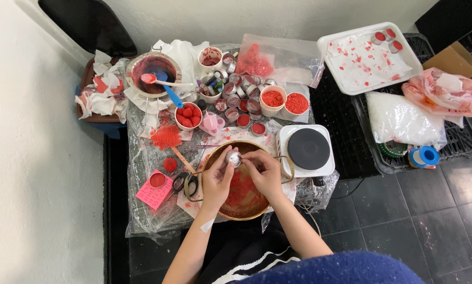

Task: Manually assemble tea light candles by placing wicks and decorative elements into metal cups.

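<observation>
Both my hands meet over a round brass bowl smeared with red wax. My left hand and my right hand together pinch a small silver tin cup held above the bowl's far rim. The tin's inside is too small to make out. A strip of white tape sits on my left wrist.
A white single-burner hot plate stands right of the bowl. Behind it are several small tins, two cups of red granules, a glass bowl with spoons, a white tray and bagged white flakes. Scissors and a pink mould lie left.
</observation>
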